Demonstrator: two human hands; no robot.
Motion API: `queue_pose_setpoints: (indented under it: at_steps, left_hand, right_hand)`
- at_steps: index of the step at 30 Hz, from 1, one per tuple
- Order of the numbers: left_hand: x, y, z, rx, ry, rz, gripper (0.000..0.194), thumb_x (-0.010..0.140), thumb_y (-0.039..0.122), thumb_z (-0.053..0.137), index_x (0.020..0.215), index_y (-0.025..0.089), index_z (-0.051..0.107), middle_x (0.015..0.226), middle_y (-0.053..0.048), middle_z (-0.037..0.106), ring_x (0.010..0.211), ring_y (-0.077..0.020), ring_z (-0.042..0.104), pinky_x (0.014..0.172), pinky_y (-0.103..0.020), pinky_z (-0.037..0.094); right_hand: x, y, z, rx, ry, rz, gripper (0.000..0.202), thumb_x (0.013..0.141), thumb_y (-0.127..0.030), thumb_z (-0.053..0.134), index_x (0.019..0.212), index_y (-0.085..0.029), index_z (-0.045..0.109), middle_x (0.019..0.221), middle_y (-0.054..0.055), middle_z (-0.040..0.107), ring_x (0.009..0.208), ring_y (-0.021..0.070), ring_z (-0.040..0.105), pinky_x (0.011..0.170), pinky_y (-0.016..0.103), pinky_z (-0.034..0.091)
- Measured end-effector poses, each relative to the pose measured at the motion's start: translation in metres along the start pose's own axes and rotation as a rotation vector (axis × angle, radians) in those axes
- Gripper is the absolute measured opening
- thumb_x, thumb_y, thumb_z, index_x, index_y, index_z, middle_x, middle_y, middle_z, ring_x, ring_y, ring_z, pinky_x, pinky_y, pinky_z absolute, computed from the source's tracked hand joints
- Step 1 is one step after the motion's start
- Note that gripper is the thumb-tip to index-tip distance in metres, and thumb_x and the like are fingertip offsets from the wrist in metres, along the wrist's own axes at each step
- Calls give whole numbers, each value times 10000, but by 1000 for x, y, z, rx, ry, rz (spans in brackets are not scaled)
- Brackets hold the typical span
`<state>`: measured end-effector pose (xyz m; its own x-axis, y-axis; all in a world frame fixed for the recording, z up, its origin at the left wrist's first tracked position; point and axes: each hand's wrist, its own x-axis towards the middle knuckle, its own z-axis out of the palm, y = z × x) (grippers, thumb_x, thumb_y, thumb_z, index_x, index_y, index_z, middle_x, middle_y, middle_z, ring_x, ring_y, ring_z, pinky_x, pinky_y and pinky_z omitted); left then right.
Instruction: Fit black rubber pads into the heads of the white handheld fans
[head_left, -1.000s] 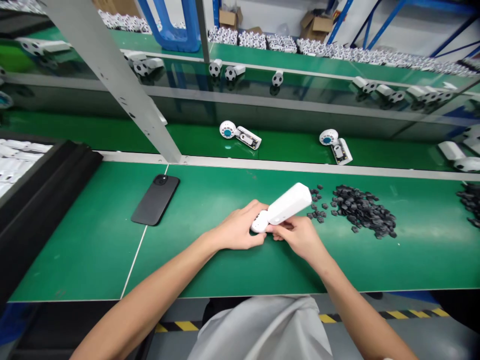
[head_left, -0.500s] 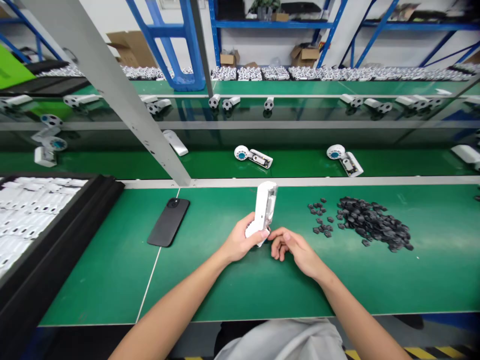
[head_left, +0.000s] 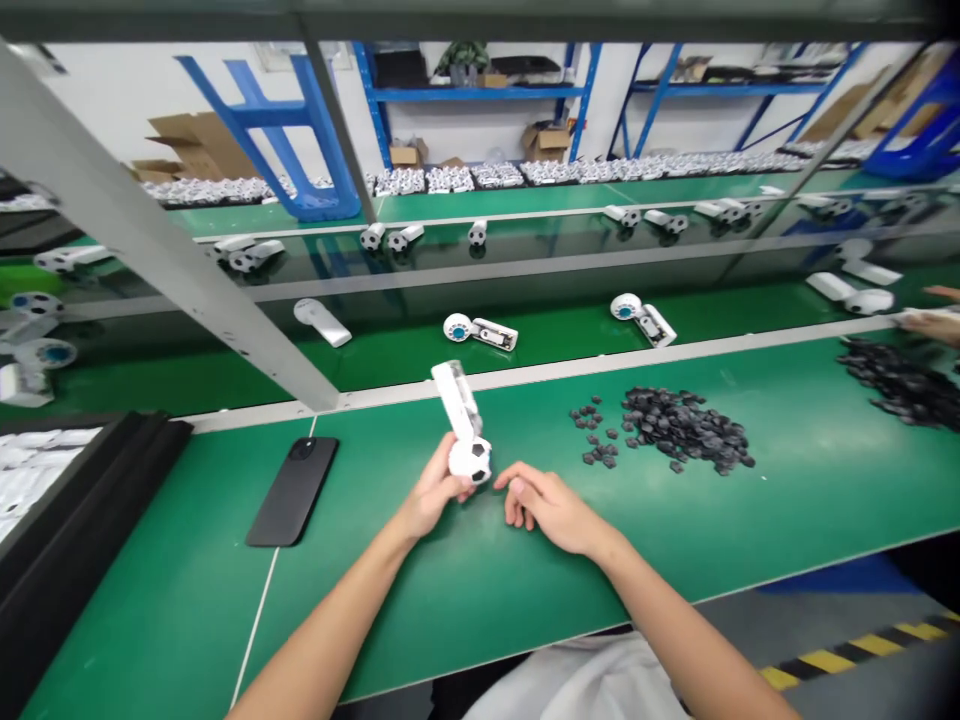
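My left hand grips a white device by its round end, which has a black-and-white football pattern; the device's long part points up and away. Just right of it, my right hand hovers over the green bench, fingers curled, index finger and thumb near each other. Whether anything small sits between those fingertips is too small to tell. A large pile of small black pieces lies to the right of my right hand, with a few loose black pieces on its near-left side.
A black phone lies left on the green bench. Beyond the pale rail, white devices rest on the green belt. A tray of white parts stands far left. Another person's hand is at the far right, by another black pile.
The view has swung right and tilted. The white device has turned in my left hand, so its football-patterned end now shows. My right hand has come slightly away from it.
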<state>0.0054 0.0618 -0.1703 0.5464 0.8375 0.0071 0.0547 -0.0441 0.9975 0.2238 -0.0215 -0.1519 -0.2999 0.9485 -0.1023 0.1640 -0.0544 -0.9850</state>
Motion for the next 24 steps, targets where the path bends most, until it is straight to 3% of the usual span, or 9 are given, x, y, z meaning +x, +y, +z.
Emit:
queue_pose_setpoints:
  at_steps: [3,7,11,14,19,21,24]
  left_hand:
    - [21,4,-22,221,252,2,606,891,558,630,1352,181,517,1086,-94,685,873,-220,642,769,-316,524]
    - [70,13,-57,551,526,-58,563,858,590,666,1220,160,634,1184,-155,680,1122,-366,611,1023,-492,460]
    - [114,17,-76,815,705,-109,671,914,524,599,1436,108,533,1499,-255,486,1395,-462,401,1160,-621,295]
    - [123,13,-75,941,740,-126,679,953,524,558,1498,126,489,1548,-228,460,1417,-430,397,1174,-599,304]
    - [118,-1,-74,1045,753,-143,495,1003,584,495,1308,239,676,1486,-132,552,1390,-341,470,1170,-504,367]
    - [126,0,-84,1052,815,-174,474,1047,542,437,1351,241,641,1522,-122,511,1389,-315,482,1148,-500,401]
    - [154,14,-113,1053,913,-249,528,1027,496,532,1463,199,511,1533,-139,479,1354,-315,515,1106,-532,446]
  right_hand:
    - [-2,-5,1,-119,-1,0,338,1106,-462,427,1071,-217,657,783,-2,712,700,142,656,676,239,502]
    - [-5,-10,3,-203,16,-8,260,1065,-402,537,961,-224,696,789,-16,725,710,144,645,683,239,456]
    - [-7,-14,3,-254,-2,-43,278,1068,-380,523,924,-222,702,790,-19,717,703,145,624,672,242,422]
    - [-8,-15,3,-274,-18,-64,310,1084,-386,487,918,-218,687,795,-16,710,725,152,629,694,247,419]
    - [-9,-10,5,-331,-26,-59,326,1089,-396,463,915,-223,679,795,-16,698,732,159,624,693,252,402]
    - [-8,-8,8,-384,-15,-74,321,1084,-386,465,903,-227,677,811,-13,699,752,163,626,697,256,390]
    - [-4,-6,15,-499,21,-103,296,1069,-349,481,878,-232,675,810,-16,696,756,161,626,693,261,364]
